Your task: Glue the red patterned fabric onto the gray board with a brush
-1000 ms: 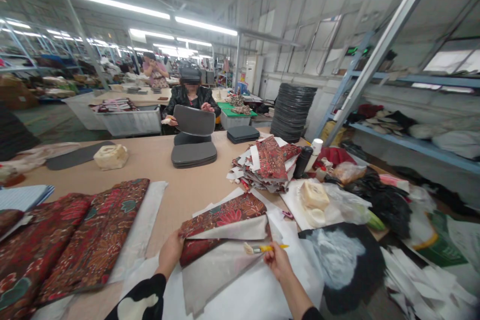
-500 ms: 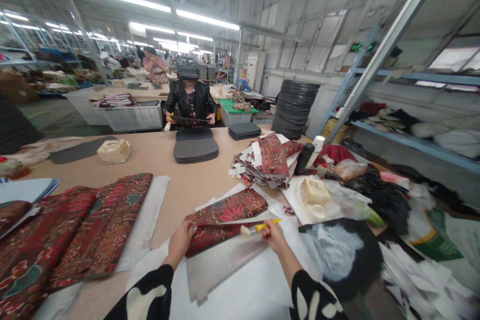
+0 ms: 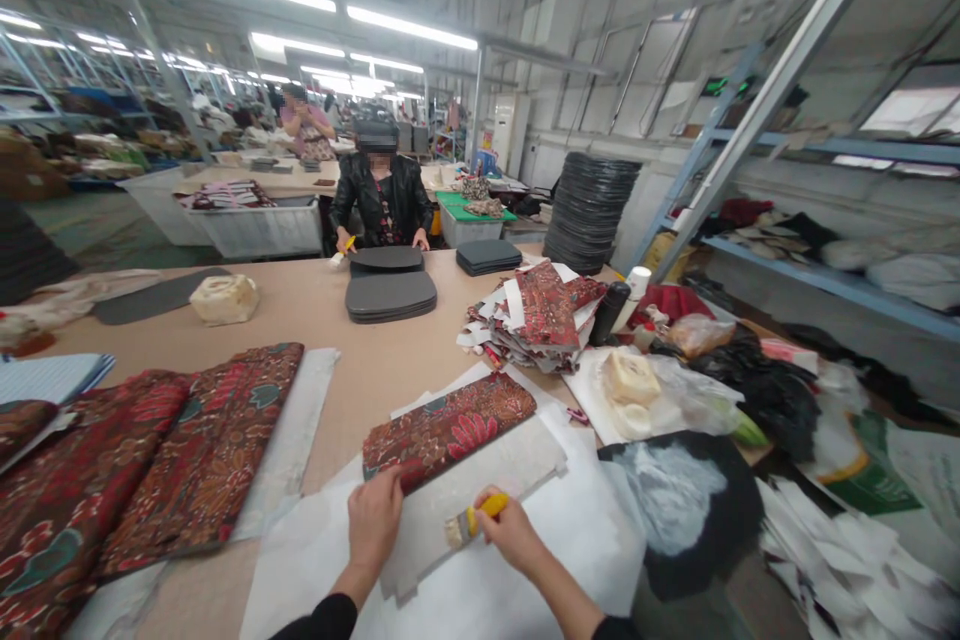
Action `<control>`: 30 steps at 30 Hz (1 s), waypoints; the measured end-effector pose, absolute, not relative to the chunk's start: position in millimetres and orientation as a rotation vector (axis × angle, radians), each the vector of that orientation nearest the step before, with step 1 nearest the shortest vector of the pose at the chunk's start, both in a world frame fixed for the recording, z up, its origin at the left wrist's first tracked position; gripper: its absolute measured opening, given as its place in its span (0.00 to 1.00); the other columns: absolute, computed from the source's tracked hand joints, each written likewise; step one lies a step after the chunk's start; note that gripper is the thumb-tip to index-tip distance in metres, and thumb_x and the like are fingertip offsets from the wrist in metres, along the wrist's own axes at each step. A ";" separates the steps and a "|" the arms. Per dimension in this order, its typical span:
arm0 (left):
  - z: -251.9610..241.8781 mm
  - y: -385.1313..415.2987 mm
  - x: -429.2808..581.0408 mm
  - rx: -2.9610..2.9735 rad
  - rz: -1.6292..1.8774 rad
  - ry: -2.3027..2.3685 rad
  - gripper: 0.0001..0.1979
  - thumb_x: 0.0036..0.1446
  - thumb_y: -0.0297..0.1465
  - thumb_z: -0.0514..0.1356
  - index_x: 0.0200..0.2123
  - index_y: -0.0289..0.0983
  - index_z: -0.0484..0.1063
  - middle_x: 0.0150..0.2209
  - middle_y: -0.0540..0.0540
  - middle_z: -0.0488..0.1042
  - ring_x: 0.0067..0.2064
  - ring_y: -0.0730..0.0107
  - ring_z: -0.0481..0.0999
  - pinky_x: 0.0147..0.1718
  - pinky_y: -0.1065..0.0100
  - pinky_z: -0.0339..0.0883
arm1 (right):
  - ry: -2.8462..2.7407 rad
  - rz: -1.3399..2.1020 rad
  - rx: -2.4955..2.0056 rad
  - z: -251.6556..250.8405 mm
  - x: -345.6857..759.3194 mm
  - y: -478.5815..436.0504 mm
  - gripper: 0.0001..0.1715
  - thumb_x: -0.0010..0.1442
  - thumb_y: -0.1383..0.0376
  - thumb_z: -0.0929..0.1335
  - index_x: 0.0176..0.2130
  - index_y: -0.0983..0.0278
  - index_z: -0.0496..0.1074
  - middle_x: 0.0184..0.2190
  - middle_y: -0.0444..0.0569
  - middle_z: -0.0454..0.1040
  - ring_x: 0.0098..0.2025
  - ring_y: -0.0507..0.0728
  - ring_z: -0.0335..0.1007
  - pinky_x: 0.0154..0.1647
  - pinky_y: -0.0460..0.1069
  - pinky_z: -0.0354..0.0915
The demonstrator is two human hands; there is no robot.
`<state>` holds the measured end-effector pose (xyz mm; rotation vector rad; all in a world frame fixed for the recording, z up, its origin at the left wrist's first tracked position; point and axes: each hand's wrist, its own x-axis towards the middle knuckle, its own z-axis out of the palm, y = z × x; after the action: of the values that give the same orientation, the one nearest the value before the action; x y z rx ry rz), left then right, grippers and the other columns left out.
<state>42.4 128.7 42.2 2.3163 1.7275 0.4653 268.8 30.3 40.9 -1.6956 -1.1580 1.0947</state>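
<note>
My right hand [image 3: 511, 532] is closed round the yellow handle of a paint brush [image 3: 487, 510]. Its pale bristles rest on the light grey backing [image 3: 517, 470] of a fabric piece. Red-brown floral fabric [image 3: 450, 425] lies along the far side of that backing, flat on white paper sheets [image 3: 315, 550]. My left hand [image 3: 375, 520] has its fingers curled on the near left corner of the floral fabric, where it meets the backing; the fingertips are partly hidden.
Folded floral fabric [image 3: 217, 440] covers the left. Fabric scraps [image 3: 532, 325] are piled behind the work. At right are a cream cut-down container [image 3: 631, 378] and a black sheet smeared with white [image 3: 675, 500]. Across the table [image 3: 322, 310], a person [image 3: 381, 190] handles dark grey panels [image 3: 390, 298].
My right hand and the brush have moved left and nearer me, onto the backing. The fabric now lies flat, its backing uncovered. My left hand has shifted slightly nearer me.
</note>
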 end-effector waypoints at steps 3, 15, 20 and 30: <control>14.5 90.2 32.4 2.355 0.331 1.522 0.17 0.58 0.31 0.44 0.45 0.40 0.69 0.39 0.46 0.78 0.42 0.67 0.75 0.47 0.62 0.60 | -1.090 0.782 -2.033 58.0 325.2 26.0 0.08 0.53 0.64 0.60 0.30 0.62 0.67 0.18 0.40 0.66 0.22 0.52 0.65 0.25 0.45 0.59; 8.4 63.0 28.0 2.128 0.368 1.661 0.20 0.58 0.31 0.41 0.48 0.37 0.66 0.43 0.45 0.77 0.44 0.68 0.75 0.48 0.62 0.61 | -1.662 0.978 -1.613 73.0 200.8 18.4 0.07 0.51 0.67 0.64 0.34 0.59 0.69 0.28 0.40 0.73 0.30 0.51 0.68 0.33 0.43 0.60; 8.8 58.6 24.6 2.096 0.365 1.654 0.21 0.57 0.28 0.41 0.49 0.36 0.66 0.43 0.43 0.77 0.44 0.66 0.75 0.50 0.60 0.60 | -1.579 0.732 -2.039 77.8 250.2 23.0 0.08 0.55 0.65 0.61 0.33 0.60 0.69 0.23 0.43 0.71 0.27 0.52 0.66 0.28 0.44 0.57; 11.8 67.8 17.3 1.880 0.474 1.693 0.22 0.57 0.29 0.40 0.50 0.34 0.64 0.41 0.43 0.77 0.43 0.67 0.75 0.46 0.64 0.63 | -1.896 0.883 -1.670 88.1 168.1 23.5 0.08 0.52 0.65 0.65 0.35 0.59 0.71 0.30 0.43 0.75 0.33 0.53 0.70 0.33 0.44 0.57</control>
<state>17.3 67.8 11.8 1.8795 1.6929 0.4740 168.1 23.5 88.1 -1.6697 -1.8962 0.8828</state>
